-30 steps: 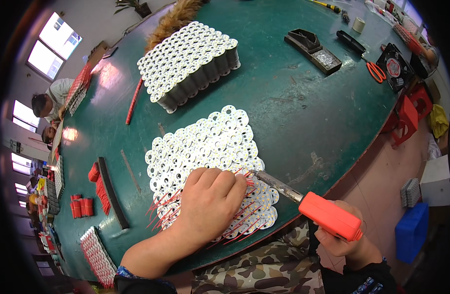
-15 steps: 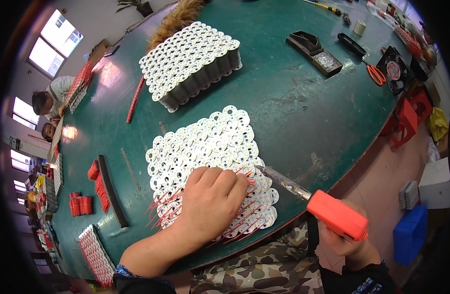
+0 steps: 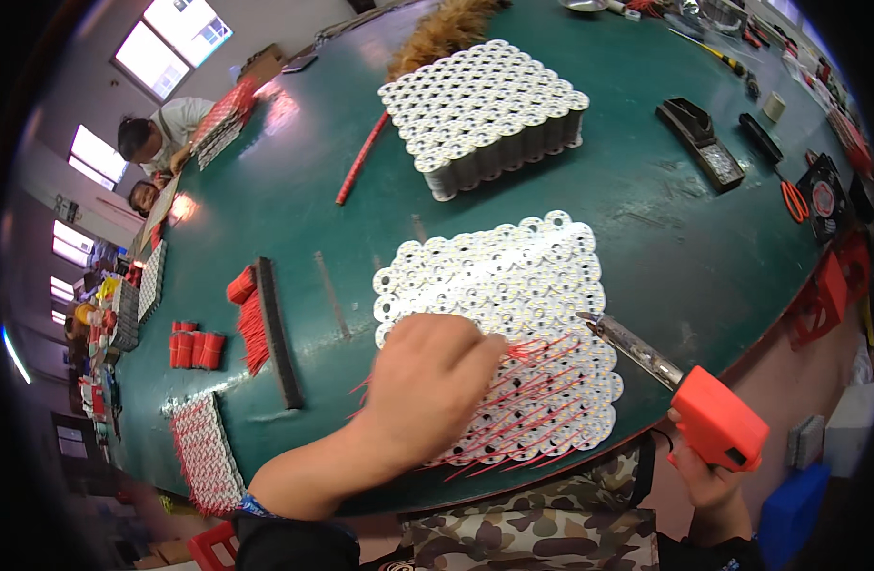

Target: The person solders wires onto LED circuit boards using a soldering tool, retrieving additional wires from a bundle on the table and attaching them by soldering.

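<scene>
A sheet of joined round white LED circuit boards [image 3: 494,252] lies flat on the table before me. Thin red wires [image 3: 542,409] stretch slantwise over its nearer half. My left hand [image 3: 423,381] rests above the sheet's left part, fingers closed in a pinch around a small bunch of red wire ends. The palm hides some boards beneath it. In my right hand [image 3: 708,481], off the table's near edge, is a red gun-shaped soldering iron [image 3: 723,419]. Its metal tip points left to the sheet's right side, close to the wire ends; whether it touches a board I cannot tell.
Farther back stands a thick stack of similar round boards [image 3: 494,114]. Red wire bundles [image 3: 197,347] and a dark bar [image 3: 277,333] lie left. A dark tray [image 3: 704,147] and orange-handled scissors [image 3: 794,202] sit at the right. Another person [image 3: 161,138] works at the far left.
The whole view has swung left, so things appear farther right. Against the sheet, my left hand has shifted a little leftward, still pinching wires. The soldering iron stays by the sheet's right side.
</scene>
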`<state>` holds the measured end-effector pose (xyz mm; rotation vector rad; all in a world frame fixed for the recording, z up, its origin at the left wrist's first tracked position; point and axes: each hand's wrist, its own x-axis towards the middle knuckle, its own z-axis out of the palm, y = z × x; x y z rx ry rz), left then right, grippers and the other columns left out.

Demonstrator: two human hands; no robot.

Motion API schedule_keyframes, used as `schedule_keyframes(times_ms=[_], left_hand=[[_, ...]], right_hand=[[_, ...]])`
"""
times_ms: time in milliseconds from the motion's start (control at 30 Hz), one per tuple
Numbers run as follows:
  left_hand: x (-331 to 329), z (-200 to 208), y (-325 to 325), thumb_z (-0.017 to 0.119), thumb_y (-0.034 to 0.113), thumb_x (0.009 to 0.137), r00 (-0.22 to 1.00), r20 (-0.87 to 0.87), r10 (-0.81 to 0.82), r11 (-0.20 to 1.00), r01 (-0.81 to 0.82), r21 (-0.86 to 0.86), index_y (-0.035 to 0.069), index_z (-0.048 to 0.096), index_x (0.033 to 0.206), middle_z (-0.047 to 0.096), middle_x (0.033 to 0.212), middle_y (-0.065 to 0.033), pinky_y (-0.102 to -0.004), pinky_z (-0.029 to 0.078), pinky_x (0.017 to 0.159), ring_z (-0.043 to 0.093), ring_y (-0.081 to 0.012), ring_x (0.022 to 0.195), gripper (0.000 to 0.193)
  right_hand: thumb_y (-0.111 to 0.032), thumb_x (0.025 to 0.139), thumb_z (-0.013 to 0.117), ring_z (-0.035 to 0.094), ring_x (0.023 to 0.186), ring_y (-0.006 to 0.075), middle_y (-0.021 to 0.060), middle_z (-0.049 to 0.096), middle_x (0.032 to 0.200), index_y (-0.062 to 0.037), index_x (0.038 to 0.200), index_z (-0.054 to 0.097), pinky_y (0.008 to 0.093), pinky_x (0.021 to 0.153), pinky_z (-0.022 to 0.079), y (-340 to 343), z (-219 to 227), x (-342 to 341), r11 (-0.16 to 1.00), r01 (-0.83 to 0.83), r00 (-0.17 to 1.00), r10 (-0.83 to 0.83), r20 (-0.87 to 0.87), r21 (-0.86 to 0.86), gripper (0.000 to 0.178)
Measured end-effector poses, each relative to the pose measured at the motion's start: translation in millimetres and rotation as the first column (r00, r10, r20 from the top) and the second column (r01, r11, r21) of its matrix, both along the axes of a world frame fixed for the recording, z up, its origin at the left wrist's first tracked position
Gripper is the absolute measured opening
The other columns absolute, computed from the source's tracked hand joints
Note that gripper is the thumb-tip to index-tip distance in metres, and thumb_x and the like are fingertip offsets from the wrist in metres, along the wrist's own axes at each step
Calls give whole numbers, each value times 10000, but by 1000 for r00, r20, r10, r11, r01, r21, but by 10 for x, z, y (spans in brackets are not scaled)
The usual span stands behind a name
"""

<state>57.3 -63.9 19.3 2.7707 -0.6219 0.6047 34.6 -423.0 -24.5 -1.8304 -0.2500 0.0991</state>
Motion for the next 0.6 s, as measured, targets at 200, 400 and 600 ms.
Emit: schedule_keyframes(times_ms=[200,400,600], left_hand=[[-322,6,757,693,-42,812,959,-118,259,926,-281,-251,32,692,969,653,899,-120,-403,521,730,658,-308,841,173],[-485,-165,888,696,-38,872,930,-294,220,842,-333,-425,10,688,990,686,963,-155,-385,546,810,697,-325,988,128],[-444,-183,847,705,-32,866,937,-317,149,830,-293,-475,8,685,991,687,991,-166,-390,542,825,693,-333,997,133]], right_hand=[[-85,916,675,612,702,114,169,692,1144,57,1271,581,272,636,516,311,59,149,974,-214,947,227,226,-80,394],[-65,888,647,693,933,224,197,697,1131,86,1277,563,358,835,562,804,294,181,945,-81,987,120,-106,317,426],[-160,943,576,643,1048,238,196,640,1233,65,1427,426,419,980,488,966,12,185,935,-60,994,87,-64,350,554]])
